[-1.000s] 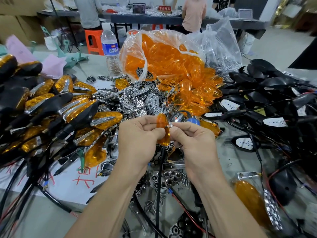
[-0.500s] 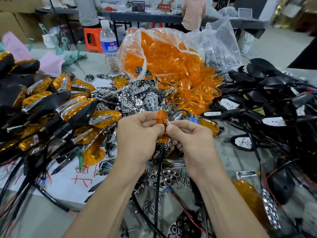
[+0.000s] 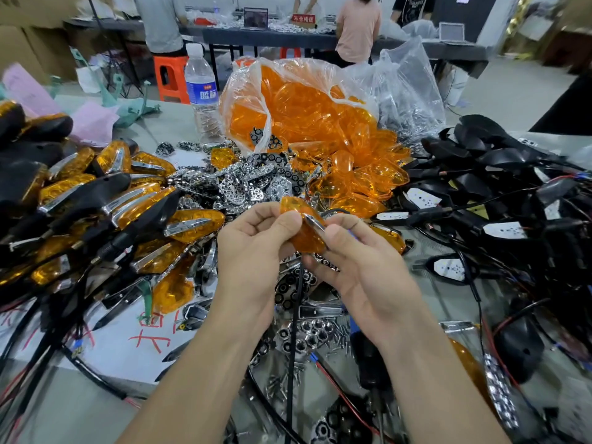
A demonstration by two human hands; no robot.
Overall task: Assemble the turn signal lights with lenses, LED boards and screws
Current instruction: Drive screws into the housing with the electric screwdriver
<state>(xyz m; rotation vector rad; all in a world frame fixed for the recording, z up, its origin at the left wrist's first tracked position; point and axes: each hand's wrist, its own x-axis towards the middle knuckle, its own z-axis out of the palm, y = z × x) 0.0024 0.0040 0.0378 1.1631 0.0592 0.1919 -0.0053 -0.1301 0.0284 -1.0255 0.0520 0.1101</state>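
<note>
Over the middle of the worktop [image 3: 173, 123], the left hand [image 3: 256, 248] and right hand [image 3: 362, 270] both pinch one orange lens [image 3: 302, 235] between thumb and fingers, with a chrome strip [image 3: 313, 222] across its face and a black cable [image 3: 296, 302] hanging below. Finished lights [image 3: 96, 203] lie heaped to the left, black housings [image 3: 480, 174] to the right. Behind the lens are chrome reflectors [image 3: 250, 184], a bag [image 3: 304, 110] of lenses and a bottle [image 3: 201, 88].
</note>
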